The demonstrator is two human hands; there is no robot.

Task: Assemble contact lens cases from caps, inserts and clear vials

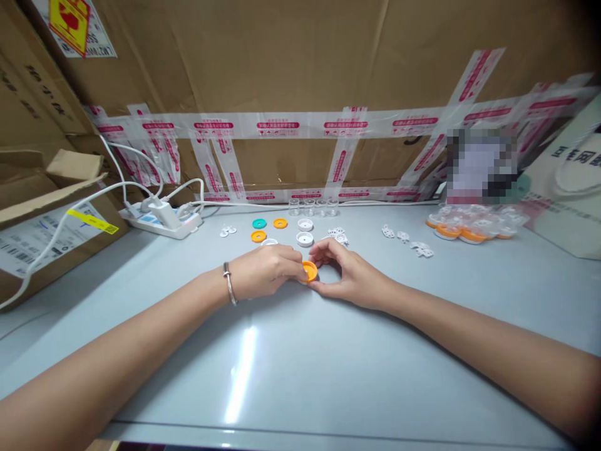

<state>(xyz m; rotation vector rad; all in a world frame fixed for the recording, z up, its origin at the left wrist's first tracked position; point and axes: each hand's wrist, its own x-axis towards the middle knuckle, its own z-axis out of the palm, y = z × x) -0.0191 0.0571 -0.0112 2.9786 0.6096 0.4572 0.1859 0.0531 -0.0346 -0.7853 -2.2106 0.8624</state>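
An orange round plastic cap (310,270) is held low over the table between my two hands, with a bit of white showing at its lower edge. My left hand (270,270) pinches it from the left, fingertips reaching into its middle. Curved round its right side, my right hand (351,275) grips the rim between thumb and fingers. Beyond them lie a green ring (259,223), an orange ring (280,223), a second orange ring (258,236) and white round caps (305,238). My left hand partly hides another white cap (269,242).
Clear cups (308,207) line the back. Small white pieces (228,231) lie left, white cut-out pieces (338,235) and more pieces (421,249) right. Assembled orange-based clear pieces (472,228) cluster far right beside a bag (570,181). A power strip (162,219) and cardboard box (56,219) stand left.
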